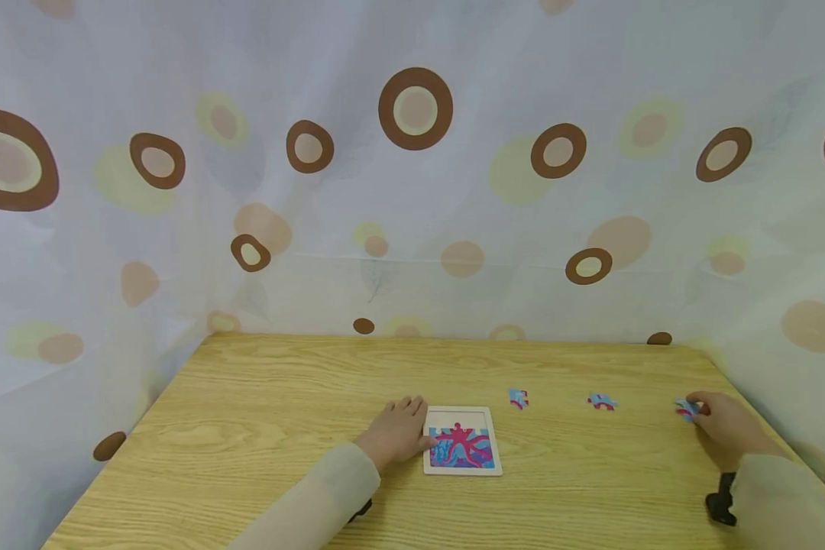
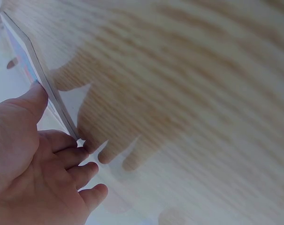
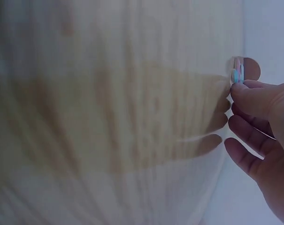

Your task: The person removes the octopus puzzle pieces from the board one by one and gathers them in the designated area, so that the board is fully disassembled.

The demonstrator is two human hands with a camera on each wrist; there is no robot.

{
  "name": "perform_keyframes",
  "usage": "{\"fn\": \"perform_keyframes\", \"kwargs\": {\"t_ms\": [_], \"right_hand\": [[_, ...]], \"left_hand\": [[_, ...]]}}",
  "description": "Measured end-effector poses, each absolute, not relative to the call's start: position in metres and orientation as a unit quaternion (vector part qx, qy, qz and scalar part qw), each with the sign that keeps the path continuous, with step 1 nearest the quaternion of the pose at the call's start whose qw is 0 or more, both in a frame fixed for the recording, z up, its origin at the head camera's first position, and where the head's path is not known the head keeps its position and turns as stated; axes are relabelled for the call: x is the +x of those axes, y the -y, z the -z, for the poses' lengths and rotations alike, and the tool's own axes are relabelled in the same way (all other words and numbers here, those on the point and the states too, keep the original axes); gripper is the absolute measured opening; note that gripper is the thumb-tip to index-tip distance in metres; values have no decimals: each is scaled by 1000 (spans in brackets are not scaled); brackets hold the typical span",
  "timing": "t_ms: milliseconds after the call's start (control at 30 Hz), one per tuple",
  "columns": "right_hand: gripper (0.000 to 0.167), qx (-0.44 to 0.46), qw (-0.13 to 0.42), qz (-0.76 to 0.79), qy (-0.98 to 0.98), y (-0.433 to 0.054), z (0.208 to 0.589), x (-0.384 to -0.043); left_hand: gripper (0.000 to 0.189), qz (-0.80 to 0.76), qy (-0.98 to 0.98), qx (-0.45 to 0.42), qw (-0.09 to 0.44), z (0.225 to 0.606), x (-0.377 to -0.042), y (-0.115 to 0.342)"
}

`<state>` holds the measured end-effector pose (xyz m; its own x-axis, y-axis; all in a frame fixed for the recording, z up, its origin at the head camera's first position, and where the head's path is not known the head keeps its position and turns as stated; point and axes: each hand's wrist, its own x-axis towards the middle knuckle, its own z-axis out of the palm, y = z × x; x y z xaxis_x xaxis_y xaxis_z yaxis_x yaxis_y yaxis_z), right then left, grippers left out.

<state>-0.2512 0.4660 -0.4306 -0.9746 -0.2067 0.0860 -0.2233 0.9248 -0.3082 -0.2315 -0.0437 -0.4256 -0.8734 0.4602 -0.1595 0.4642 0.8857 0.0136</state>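
Note:
A white-framed jigsaw puzzle board (image 1: pixel 464 471) lies flat on the table, an octopus picture in pink, blue and purple filling its lower part. The upper strip of its tray shows bare white. My left hand (image 1: pixel 400 431) rests along the board's left edge, fingers extended; its thumb (image 2: pixel 36 96) presses on the frame in the left wrist view. Far to the right, my right hand (image 1: pixel 729 428) pinches a blue and pink puzzle piece (image 1: pixel 684 408) between thumb and fingers. The right wrist view shows that piece edge-on, its other fingers loosely spread below.
Two loose puzzle pieces lie between board and right hand: one (image 1: pixel 519 398) nearer the board, another (image 1: pixel 601 401) farther right. The wood-grain table (image 1: pixel 261 412) ends at a pale curtain (image 1: pixel 412 198) with brown rings, which also hangs along both sides.

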Motion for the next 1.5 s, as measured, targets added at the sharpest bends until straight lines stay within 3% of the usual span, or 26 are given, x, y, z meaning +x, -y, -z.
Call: {"fn": "perform_keyframes", "kwargs": {"t_ms": [333,767,933,1300,1500], "right_hand": [[25,85,-9,-127,988,-478,431,-258],[36,88,22,-145,985,-473,426,-259],[41,100,24,-195,975,-445,411,-261],[39,177,93,-200,959,-368,389,-278],[37,233,89,-211,945,-316,380,-278]], "left_hand": [[67,11,-968,237,85,423,-230,43],[67,13,-968,237,81,421,-228,42],[67,18,-968,235,80,422,-229,42],[67,13,-968,236,84,425,-230,43],[67,11,-967,242,82,424,-229,44]]}}
